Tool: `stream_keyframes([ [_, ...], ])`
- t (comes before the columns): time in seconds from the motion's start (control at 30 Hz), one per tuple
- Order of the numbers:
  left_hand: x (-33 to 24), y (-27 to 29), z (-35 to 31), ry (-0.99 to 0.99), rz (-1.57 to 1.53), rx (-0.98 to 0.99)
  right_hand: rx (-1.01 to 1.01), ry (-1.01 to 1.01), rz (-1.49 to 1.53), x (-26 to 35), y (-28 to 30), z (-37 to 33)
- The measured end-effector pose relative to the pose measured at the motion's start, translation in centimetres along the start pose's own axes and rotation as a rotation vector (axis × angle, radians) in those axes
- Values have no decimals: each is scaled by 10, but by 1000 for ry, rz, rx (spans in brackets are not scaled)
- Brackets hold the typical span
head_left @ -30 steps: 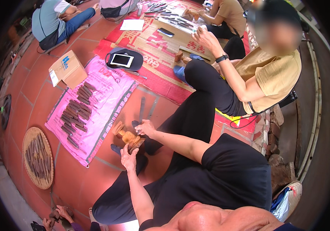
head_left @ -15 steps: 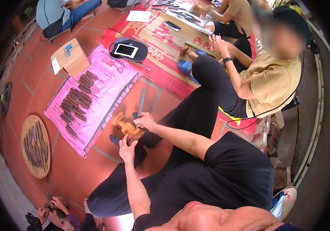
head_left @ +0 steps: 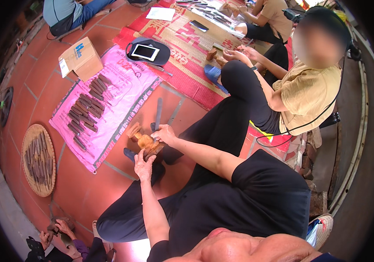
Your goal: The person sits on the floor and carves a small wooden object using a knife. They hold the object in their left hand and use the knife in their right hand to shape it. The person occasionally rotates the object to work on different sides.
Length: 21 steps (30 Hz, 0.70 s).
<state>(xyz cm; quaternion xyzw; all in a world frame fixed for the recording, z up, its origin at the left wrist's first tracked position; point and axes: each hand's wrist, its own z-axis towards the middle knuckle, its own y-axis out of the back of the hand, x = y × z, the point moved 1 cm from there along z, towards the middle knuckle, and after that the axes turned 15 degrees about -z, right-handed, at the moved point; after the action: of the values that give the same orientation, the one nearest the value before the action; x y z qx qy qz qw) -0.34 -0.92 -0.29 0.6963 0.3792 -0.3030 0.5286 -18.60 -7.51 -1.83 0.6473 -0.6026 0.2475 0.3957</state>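
My right hand point(head_left: 166, 134) is closed around the lower end of a long, flat, grey metal tool point(head_left: 159, 109), whose blade points up and away. I cannot tell whether it is a file or a knife. Below it, between my feet, is a yellow-brown wooden block stand point(head_left: 145, 141). My left hand point(head_left: 143, 165) is closed at the stand's near side, fingertips pressed on a darker brown wooden piece point(head_left: 154, 150). The tool's lower end meets the wood beside my right fingers; the exact contact is hidden.
A pink sack point(head_left: 119, 94) holds rows of dark brown sticks point(head_left: 84, 109). At the left lies a round woven tray point(head_left: 52, 174) of similar sticks. Farther off are a cardboard box point(head_left: 82, 59) and a cap with a tablet point(head_left: 145, 51). A co-worker point(head_left: 304, 87) sits close at the right.
My hands stay at the wood, with the tool tilted slightly differently. The co-worker at the right has lowered and opened their hands. The whole view has shifted a little.
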Motion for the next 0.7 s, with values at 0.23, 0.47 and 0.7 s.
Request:
stream_keyframes([
  [0.23,-4,2,1,8,-5,9,85,35,69,-6,8,-2],
  [0.47,1,-1,0,-30,-5,-13,46,23,222,-5,20,-8],
  [0.7,1,1,1,-2,8,3,140,145,-11,-6,10,-11],
])
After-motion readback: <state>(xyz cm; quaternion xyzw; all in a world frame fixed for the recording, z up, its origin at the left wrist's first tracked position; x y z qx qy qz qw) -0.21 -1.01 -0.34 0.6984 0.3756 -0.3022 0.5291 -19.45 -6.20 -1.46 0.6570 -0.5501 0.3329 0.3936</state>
